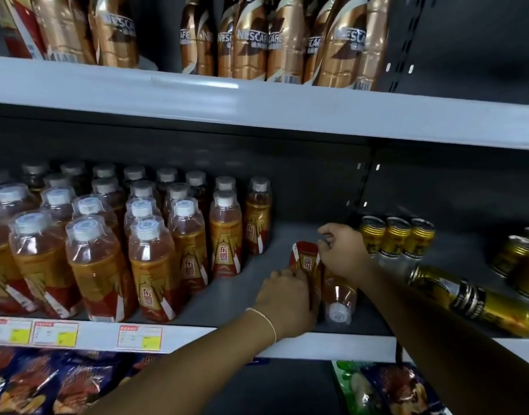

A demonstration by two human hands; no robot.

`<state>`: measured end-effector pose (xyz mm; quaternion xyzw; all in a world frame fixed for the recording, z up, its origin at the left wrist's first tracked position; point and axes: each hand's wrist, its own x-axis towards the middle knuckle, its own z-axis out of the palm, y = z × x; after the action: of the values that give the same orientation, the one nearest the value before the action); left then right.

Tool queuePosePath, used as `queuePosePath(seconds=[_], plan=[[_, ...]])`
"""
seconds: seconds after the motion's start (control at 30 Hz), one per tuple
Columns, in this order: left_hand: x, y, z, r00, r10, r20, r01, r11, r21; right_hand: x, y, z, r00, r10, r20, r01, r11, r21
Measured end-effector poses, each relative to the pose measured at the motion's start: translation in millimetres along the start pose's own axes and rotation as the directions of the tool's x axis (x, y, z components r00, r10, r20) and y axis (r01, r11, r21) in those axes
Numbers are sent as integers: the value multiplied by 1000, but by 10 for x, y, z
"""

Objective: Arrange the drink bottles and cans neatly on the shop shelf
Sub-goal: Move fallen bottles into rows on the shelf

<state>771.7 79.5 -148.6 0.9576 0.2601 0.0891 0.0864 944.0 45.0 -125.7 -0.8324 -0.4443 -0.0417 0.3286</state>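
Two orange drink bottles lie on their sides in the gap on the middle shelf [287, 232]. My left hand [287, 304] grips the left lying bottle [306, 259], whose red label end points to the back. The right lying bottle [339, 298] has its white cap toward the shelf's front edge. My right hand [342, 250] curls its fingers over the far ends of these bottles. Several upright orange bottles [155, 265] stand in rows to the left.
Gold cans [396, 238] stand at the back right, and more gold cans [472, 298] lie on their sides further right. Brown coffee bottles [257, 40] fill the upper shelf. Snack bags [47, 381] sit below. Price tags [139, 336] line the shelf edge.
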Motion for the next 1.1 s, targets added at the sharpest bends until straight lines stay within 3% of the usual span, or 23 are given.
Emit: queuePosePath(seconds=[0.2,0.43,0.6,0.87,0.97,1.1], plan=[[-27,186,191,995,-96,-22,98,992,85,148,114,62,990,-88,106,84,996,38],[-29,107,94,982,-129,-136,108,983,-149,274,198,264,960,-251,126,235,963,128],[178,61,-140,932,-88,-353,63,995,-82,396,230,256,948,-221,230,180,966,185],[638,-39,-453,907,-73,-414,52,997,-61,398,226,69,880,-255,401,201,964,174],[791,-98,-512,903,-91,-419,66,995,-75,362,208,115,888,-244,389,191,967,170],[946,-132,-527,912,-72,-404,46,996,-74,317,180,230,960,-125,251,73,976,207]])
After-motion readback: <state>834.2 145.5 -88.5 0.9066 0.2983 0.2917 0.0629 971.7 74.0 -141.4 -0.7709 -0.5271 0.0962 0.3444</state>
